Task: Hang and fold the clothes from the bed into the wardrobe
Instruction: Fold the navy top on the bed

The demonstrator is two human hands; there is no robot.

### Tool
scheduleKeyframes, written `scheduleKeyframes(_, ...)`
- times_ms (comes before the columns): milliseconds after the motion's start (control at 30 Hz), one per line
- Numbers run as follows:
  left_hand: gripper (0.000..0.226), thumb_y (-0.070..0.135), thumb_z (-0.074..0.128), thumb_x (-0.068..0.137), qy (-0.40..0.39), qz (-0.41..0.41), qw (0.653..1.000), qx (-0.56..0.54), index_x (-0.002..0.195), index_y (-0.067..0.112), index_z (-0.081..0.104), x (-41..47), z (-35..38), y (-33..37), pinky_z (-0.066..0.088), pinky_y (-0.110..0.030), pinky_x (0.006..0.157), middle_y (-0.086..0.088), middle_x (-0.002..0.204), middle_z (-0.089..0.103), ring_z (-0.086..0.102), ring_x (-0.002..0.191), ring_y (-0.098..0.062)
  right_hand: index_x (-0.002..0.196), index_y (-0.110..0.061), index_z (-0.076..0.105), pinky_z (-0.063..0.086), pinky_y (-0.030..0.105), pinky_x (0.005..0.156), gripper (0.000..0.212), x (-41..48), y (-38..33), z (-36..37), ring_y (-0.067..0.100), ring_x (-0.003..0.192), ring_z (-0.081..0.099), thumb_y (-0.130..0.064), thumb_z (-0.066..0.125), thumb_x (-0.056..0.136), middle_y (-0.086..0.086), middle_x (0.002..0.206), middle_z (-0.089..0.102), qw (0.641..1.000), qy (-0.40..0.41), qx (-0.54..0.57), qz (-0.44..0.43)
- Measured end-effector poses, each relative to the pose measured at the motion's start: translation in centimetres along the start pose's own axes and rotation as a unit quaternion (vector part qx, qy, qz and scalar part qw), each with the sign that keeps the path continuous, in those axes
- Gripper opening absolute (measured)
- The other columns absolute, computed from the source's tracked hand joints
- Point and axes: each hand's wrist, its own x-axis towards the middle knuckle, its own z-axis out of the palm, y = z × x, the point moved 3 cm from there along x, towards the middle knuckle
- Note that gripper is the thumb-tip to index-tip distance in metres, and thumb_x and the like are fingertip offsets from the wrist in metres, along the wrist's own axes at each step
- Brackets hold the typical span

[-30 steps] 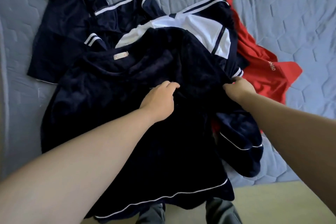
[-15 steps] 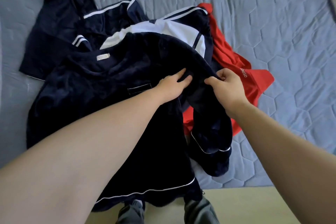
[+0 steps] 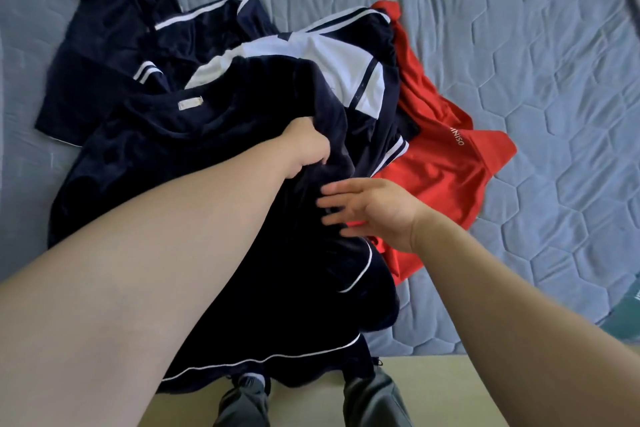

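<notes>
So we're at the pile on the bed [image 3: 519, 45], going from its left side. A navy piece with white stripes [image 3: 114, 55] lies flat toward the far left corner, with neither hand on it. Overlapping it is the navy top [image 3: 156, 166] we're working on, neck label up. It reaches down to the near edge, where its piped hem hangs off over the floor [image 3: 433, 388]. Our left hand [image 3: 304, 146] has its fingers dug into the cloth around mid-chest, bunching up a fistful. Behind that sits a white-and-navy jersey [image 3: 332, 62], partly under the top. Our right hand [image 3: 374, 211] is spread, fingers straight and a bit blurred. It's at the top's right side, right where it laps over the red shirt [image 3: 440, 163], and we can't tell if it's actually touching the cloth.

Handling-wise, we reckon this top is light, soft and floppy. It looks kind of plush, so zero stiffness: grab it mid-body and it just sags into a lump. Better bet is probably pinching both shoulder seams beside the collar so it hangs straight for a hanger. Watch the jersey underneath, it could drag along.
</notes>
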Motion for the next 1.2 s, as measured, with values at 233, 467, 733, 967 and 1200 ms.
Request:
scheduleKeyframes(233,0.037,0.035,0.059,0.095,0.223,-0.126,0.963,0.082,0.12,0.008,0.061,0.1,-5.8,-9.1,0.048,-0.033,0.069,-0.013,0.115,0.066,0.065,0.092,-0.032,0.117,-0.017,0.063,0.044,0.02,0.052,0.032,3.4,3.6,-1.5,0.014,0.061,0.054,-0.006,0.062,0.087,0.001,0.086,0.064,0.956,0.252,-0.15,0.01)
scheduleKeyframes(467,0.05,0.045,0.09,0.064,0.02,-0.181,0.981,-0.075,0.104,0.026,0.068,-4.3,-2.6,-16.0,0.061,-0.034,0.062,0.004,0.095,0.073,0.069,0.087,-0.019,0.108,-0.02,0.066,0.056,0.036,0.09,0.025,7.1,4.6,1.5,0.021,0.092,0.067,-0.016,0.071,0.084,0.004,0.103,0.07,0.96,0.255,-0.117,0.006)
scheduleKeyframes(733,0.022,0.004,0.067,0.081,0.061,-0.28,0.938,-0.192,0.103,0.003,0.071,-3.9,-5.2,-19.6,0.061,-0.042,0.073,-0.015,0.09,0.073,0.071,0.078,-0.033,0.108,-0.015,0.059,0.043,0.017,0.043,0.023,6.9,4.5,6.4,0.024,0.067,0.075,-0.034,0.061,0.096,0.008,0.089,0.075,0.955,0.055,-0.212,0.202)
scheduleKeyframes(967,0.053,0.067,0.063,0.084,0.14,-0.183,0.973,0.023,0.097,0.016,0.06,-3.7,-9.3,-21.2,0.04,-0.026,0.054,0.003,0.088,0.062,0.054,0.068,-0.013,0.116,-0.025,0.06,0.049,0.024,0.054,0.023,7.9,5.3,8.2,0.027,0.086,0.075,-0.036,0.061,0.096,0.005,0.111,0.069,0.96,0.046,-0.205,0.187)
scheduleKeyframes(1200,0.045,0.034,0.085,0.078,-0.011,-0.238,0.967,-0.093,0.11,0.014,0.062,-5.4,-9.6,-26.3,0.057,-0.033,0.06,-0.007,0.102,0.073,0.07,0.09,-0.023,0.097,-0.028,0.063,0.047,0.028,0.066,0.021,9.1,9.2,11.9,0.015,0.077,0.064,-0.042,0.074,0.085,-0.003,0.09,0.069,0.955,0.037,-0.222,0.194)
